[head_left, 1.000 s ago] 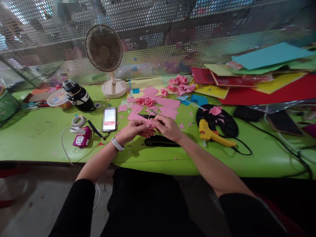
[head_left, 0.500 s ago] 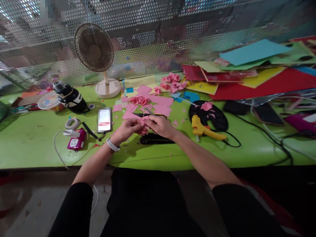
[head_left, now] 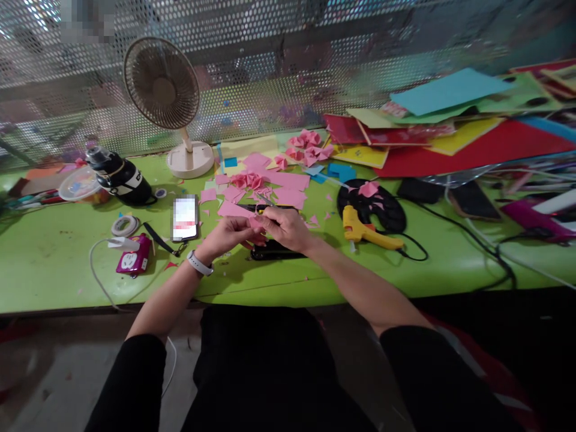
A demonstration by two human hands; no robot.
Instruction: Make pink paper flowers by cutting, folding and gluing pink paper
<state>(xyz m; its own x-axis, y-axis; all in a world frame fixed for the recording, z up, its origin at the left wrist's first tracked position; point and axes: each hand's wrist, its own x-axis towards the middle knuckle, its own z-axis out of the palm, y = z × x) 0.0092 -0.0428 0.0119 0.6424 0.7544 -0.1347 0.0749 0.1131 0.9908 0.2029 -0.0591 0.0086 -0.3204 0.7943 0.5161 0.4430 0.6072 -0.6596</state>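
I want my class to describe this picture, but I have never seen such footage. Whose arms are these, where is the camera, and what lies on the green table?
There is no machine here: the arms belong to a person wearing a camera on the head, so you look down as they do. The left hand, with a white wristband, and the right hand meet over a small pink paper piece, pinched in the fingers of both. On the green table lie pink paper squares, a yellow glue gun, a phone, a small fan, a black bottle and coloured card sheets at the right.
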